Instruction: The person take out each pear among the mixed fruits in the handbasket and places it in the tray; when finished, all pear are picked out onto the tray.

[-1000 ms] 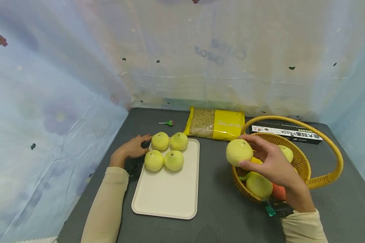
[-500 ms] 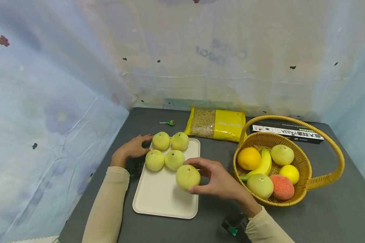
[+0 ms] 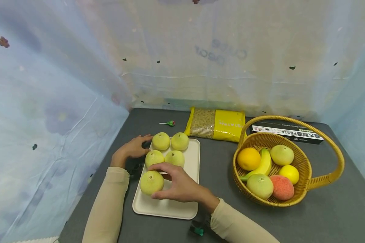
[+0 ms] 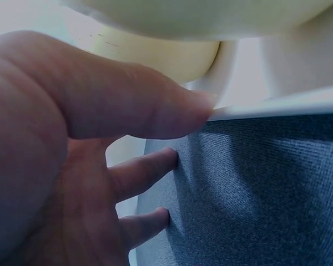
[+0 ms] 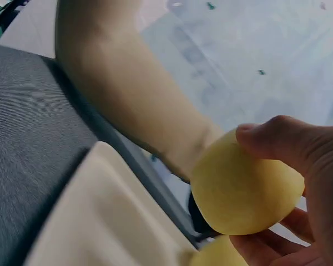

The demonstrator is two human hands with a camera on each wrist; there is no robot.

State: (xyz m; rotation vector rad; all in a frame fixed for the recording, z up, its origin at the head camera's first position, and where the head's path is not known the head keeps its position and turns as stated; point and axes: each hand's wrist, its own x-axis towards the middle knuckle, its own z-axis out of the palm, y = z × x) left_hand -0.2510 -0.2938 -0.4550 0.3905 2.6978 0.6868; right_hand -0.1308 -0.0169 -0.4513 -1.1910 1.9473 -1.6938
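Note:
My right hand (image 3: 180,184) holds a round yellow-green pear (image 3: 151,183) between thumb and fingers, over the left part of a cream tray (image 3: 173,208). In the right wrist view the held pear (image 5: 241,188) looks raised above the tray (image 5: 102,213). Several similar pears (image 3: 161,141) sit together on the tray's far end. My left hand (image 3: 133,147) rests at the tray's far left edge, fingers loosely extended. Its thumb (image 4: 150,102) meets the tray rim in the left wrist view, and two fingertips come down at the dark cloth (image 4: 255,194).
To the right stands a yellow wicker basket (image 3: 238,179) with a tall handle, holding an orange (image 3: 248,158), banana (image 3: 264,163), lemon (image 3: 289,174), peach (image 3: 282,187) and pears. Behind lie a pasta bag (image 3: 216,124), a black pasta box (image 3: 287,131) and a lollipop (image 3: 170,123).
My right hand has carried the pear left from the basket, across the table, to over the tray's left side. The left hand has stayed at the tray edge.

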